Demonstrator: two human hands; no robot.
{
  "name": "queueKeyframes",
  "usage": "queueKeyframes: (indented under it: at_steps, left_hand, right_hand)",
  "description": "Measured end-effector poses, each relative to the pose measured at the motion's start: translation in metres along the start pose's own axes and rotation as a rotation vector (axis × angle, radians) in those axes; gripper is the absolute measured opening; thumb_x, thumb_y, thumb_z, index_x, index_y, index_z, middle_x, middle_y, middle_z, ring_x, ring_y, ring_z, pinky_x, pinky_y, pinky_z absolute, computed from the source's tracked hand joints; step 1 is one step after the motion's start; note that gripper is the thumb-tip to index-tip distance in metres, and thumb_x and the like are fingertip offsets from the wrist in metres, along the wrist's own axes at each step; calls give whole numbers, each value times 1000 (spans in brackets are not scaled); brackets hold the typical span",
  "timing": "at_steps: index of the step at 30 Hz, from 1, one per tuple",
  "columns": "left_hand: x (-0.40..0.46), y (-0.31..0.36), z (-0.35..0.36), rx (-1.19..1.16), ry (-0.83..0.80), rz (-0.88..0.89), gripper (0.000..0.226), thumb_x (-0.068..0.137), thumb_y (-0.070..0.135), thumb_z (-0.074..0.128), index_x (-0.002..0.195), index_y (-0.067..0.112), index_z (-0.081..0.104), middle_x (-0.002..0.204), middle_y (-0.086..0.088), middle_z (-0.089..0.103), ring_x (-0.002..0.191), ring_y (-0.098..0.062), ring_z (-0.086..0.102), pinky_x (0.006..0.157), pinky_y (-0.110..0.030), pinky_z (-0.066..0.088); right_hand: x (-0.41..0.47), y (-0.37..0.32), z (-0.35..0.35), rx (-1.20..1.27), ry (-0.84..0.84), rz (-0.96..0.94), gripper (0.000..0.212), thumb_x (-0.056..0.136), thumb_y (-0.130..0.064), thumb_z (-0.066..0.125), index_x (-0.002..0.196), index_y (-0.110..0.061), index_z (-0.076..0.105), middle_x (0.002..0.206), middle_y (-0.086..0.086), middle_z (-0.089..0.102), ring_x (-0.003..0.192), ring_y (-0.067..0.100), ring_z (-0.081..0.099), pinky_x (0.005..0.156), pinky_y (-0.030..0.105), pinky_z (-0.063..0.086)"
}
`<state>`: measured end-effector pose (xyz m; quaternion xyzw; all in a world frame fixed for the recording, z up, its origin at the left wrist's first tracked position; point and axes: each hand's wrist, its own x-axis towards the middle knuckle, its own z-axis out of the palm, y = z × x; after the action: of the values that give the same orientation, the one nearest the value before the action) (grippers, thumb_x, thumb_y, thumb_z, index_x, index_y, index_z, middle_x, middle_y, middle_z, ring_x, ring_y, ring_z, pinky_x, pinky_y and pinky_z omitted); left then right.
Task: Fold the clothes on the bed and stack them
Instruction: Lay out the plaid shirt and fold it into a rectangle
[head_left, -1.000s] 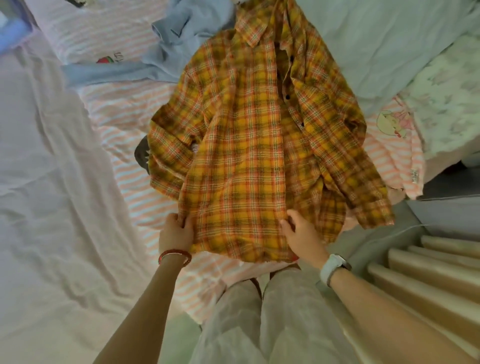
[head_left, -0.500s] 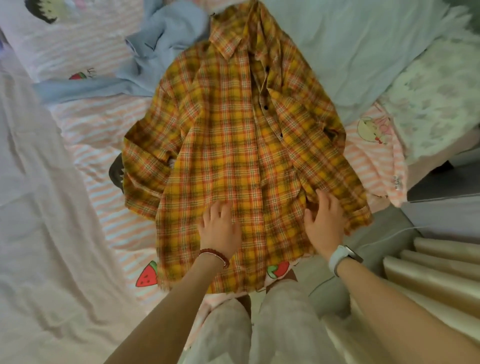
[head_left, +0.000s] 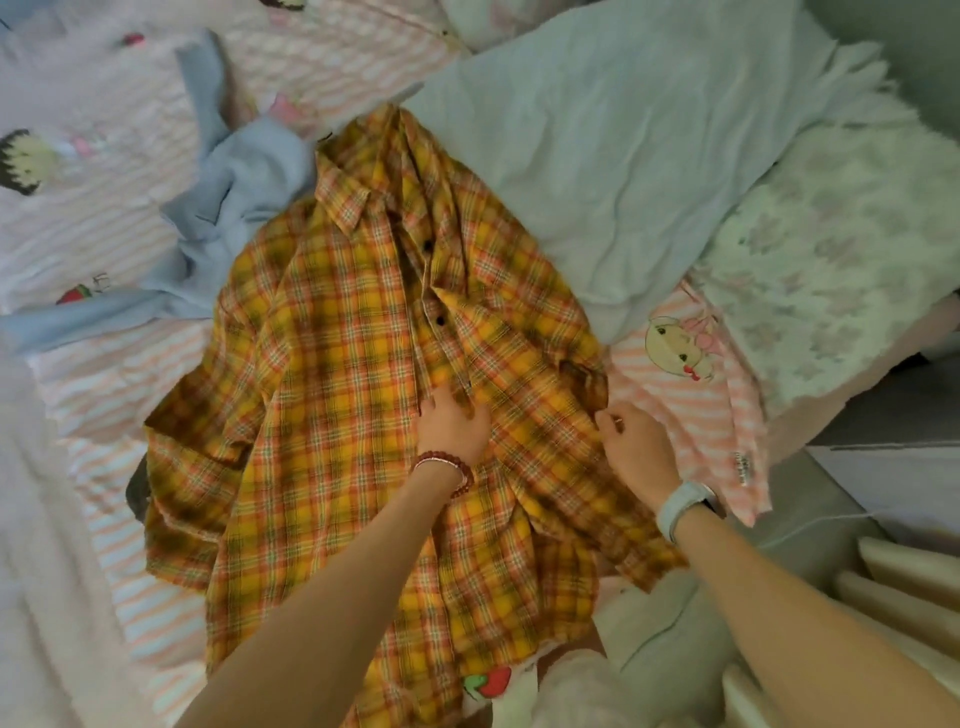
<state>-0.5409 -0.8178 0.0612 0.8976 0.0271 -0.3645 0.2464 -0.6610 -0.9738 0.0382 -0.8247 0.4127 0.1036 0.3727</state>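
The yellow plaid shirt (head_left: 332, 395) lies spread front-up on the bed (head_left: 130, 597), collar pointing toward the far end and hem hanging just over the near edge where the person stands; that layout reads as preparation for folding, since a shirt laid flat with its placket centred gives straight lines to fold along. The left hand (head_left: 453, 426), with a beaded bracelet (head_left: 447, 467) at the wrist, rests on the button placket near the shirt's middle, fingers pressed down onto the cloth; whether they pinch the placket or only press it cannot be told, but the likely purpose is to pin the front shut and flat while the other side is worked. The right hand (head_left: 636, 447), wearing a white watch (head_left: 680, 504), sits at the shirt's right side seam toward the right edge of the bed, its fingertips curled and pinching the plaid fabric there, probably to draw that wrinkled side outward or to start turning it inward. The right sleeve is bunched beneath that hand, and the left sleeve lies doubled up near the left side. A light blue garment (head_left: 228, 208) lies crumpled beyond the collar toward the far left, apparently waiting its turn, and a pale blue pillow (head_left: 613, 166) sits at the far right. No folded stack is visible, so the task seems early.
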Motion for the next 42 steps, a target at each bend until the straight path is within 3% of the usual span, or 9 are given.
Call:
queueKeyframes:
  at_steps: [6, 10, 16, 22, 25, 31, 33, 36, 42]
  left_hand:
    - [21, 81, 24, -26, 159, -28, 76, 84, 47, 58, 142, 11, 23, 143, -13, 34, 128, -33, 37, 101, -50, 38]
    - [31, 97, 18, 19, 218, -34, 28, 91, 31, 51, 112, 12, 53, 95, -7, 63, 83, -25, 60, 66, -34, 50]
    - [14, 144, -15, 82, 303, 329, 25, 88, 29, 54, 65, 19, 50, 57, 3, 52, 58, -20, 52, 48, -27, 38]
    - [23, 279, -10, -416, -24, 569, 31, 95, 20, 49, 125, 12, 52, 115, -8, 62, 95, -26, 64, 80, -38, 52]
    - [20, 285, 2, -372, 17, 567, 36, 94, 20, 49, 129, 12, 48, 124, -5, 55, 102, -23, 60, 83, -35, 49]
    - [1, 137, 30, -161, 208, 92, 34, 93, 25, 50, 123, 10, 47, 128, -11, 45, 87, -19, 51, 73, -34, 46]
    - [-12, 81, 37, -147, 225, -105, 42, 90, 28, 55, 124, 5, 42, 129, -14, 43, 93, -25, 52, 77, -38, 48]
    - [-27, 19, 44, -218, 171, -316, 54, 84, 38, 63, 122, 5, 42, 118, -15, 53, 95, -33, 58, 80, -43, 51]
    - [-34, 2, 54, -296, 41, -211, 36, 83, 46, 63, 94, 13, 53, 79, -6, 62, 71, -23, 57, 62, -31, 45]
  right_hand:
    - [46, 15, -63, 50, -194, -133, 31, 91, -35, 51, 117, -17, 54, 74, -14, 52, 69, 10, 54, 58, 24, 37]
    - [35, 19, -37, -397, -581, -259, 51, 93, -46, 44, 134, -16, 45, 137, -6, 47, 108, 13, 51, 82, 27, 42]
    - [46, 28, -93, 75, 73, -47, 21, 92, -23, 47, 86, -12, 63, 68, 0, 59, 67, 26, 57, 55, 31, 42]
    - [124, -18, -213, 318, 616, 18, 36, 94, -18, 44, 129, -12, 49, 100, 4, 64, 90, 24, 58, 69, 30, 40]
    - [134, -25, -227, 308, 508, -86, 60, 96, -17, 43, 149, -17, 14, 141, 6, 44, 119, 22, 50, 91, 31, 42]
    - [67, 15, -110, 303, 56, -89, 30, 97, -19, 44, 124, -12, 53, 93, 5, 62, 81, 18, 57, 71, 30, 51]
    - [38, 25, -62, 329, -122, -18, 25, 96, -20, 47, 118, -12, 56, 95, -2, 61, 87, 12, 57, 69, 11, 43]
    - [3, 27, -7, 428, -331, 124, 27, 96, -22, 47, 120, -11, 53, 112, 2, 61, 104, 15, 57, 88, 22, 46]
    - [-35, 21, 38, 427, -360, -17, 41, 97, -14, 43, 138, -15, 41, 137, -2, 45, 126, 14, 42, 107, 26, 34]
